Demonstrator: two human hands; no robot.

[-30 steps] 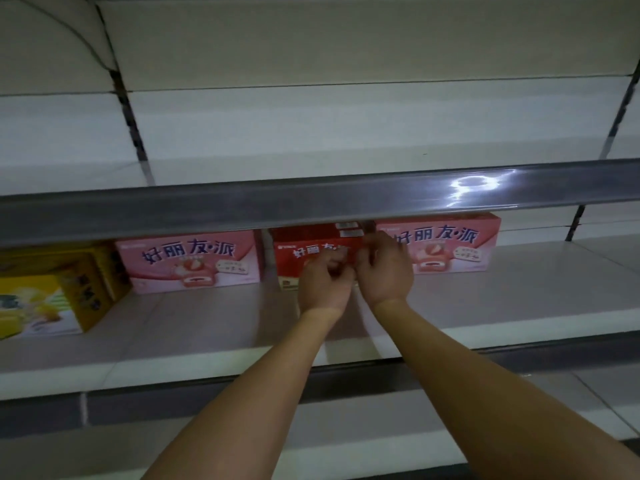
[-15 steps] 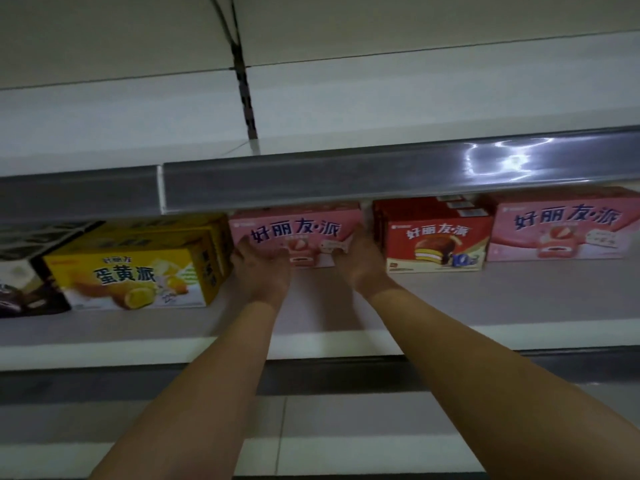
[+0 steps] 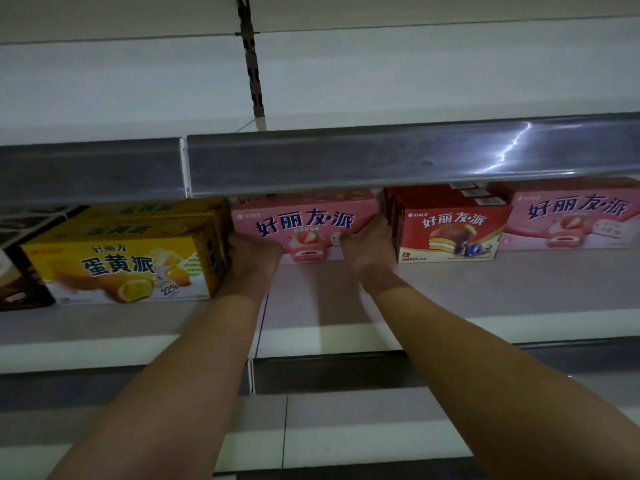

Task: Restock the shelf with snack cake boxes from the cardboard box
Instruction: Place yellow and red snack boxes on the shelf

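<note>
Setting: dim retail shelving, pale back panels, a slotted upright (image 3: pixel 254 74) running down the back wall. Landmark: the grey price rail (image 3: pixel 398 161) on the front edge of the upper shelf.

Item 1. Lower shelf (image 3: pixel 519 289), pale board directly beneath the price rail; carries all stock listed below.

Item 2. Pink snack cake box (image 3: pixel 304 220), strawberry picture, blue lettering. Stands upright on the lower shelf just under the middle of the price rail, its top edge partly hidden behind it.

Item 3. Left hand (image 3: pixel 254 254). At the pink box's lower left corner, fingers curled round its left end, in the narrow gap beside the yellow box.

Item 4. Right hand (image 3: pixel 372 247). At the box's lower right corner, thumb on the front face, fingers reaching round the right end next to the red boxes. Both hands grip the box from its two ends.

Item 5. Yellow box (image 3: pixel 131 268), egg-yolk cake picture; under the rail's left section, standing further forward than the pink box, more yellow boxes behind.

Item 6. Red boxes (image 3: pixel 450 233), chocolate cake picture, a row front to back; under the rail, right of the held box.

Item 7. Second pink box (image 3: pixel 571 220); under the rail's far right end, beside the red boxes.

Item 8. Dark box (image 3: pixel 17 282), far left, partly cut off.
</note>
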